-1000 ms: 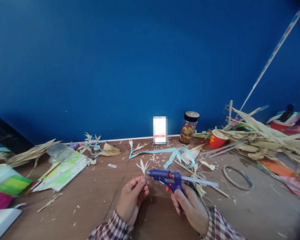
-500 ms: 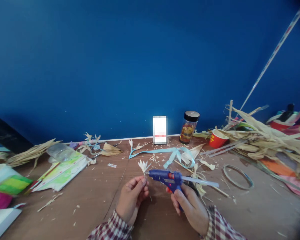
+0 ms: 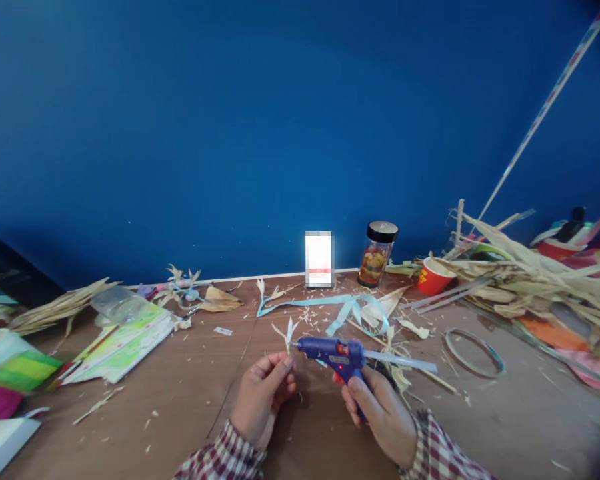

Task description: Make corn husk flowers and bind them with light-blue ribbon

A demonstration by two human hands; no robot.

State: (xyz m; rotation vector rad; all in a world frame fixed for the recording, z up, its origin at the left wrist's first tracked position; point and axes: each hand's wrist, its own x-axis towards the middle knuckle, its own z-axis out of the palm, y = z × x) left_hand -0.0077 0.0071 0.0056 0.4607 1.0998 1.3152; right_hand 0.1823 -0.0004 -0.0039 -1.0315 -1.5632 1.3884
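Observation:
Between thumb and fingers, my left hand (image 3: 264,395) pinches the base of a small pale flower of cut corn husk (image 3: 289,332), its petals pointing up. Wrapped round the handle of a blue hot glue gun (image 3: 333,355) is my right hand (image 3: 380,415), closed. The gun's nozzle is at the flower's lower part, touching it or very near; I cannot tell which. A clear glue stick (image 3: 405,361) sticks out of the gun's back, and a small red light glows on its side. Beyond the hands lies a light blue ribbon (image 3: 300,302) with a husk flower at its left end.
A lidded glass jar (image 3: 377,257) and a red paper cup (image 3: 434,277) stand near the blue wall. Dry husks (image 3: 525,283) are piled at right, by a wire hoop (image 3: 473,353). A painted sheet (image 3: 125,347) lies at left. Husk scraps litter the brown table (image 3: 180,413).
The flower has turned in my left fingers, so its petals now look narrower and more spread apart. The glue gun has hardly moved.

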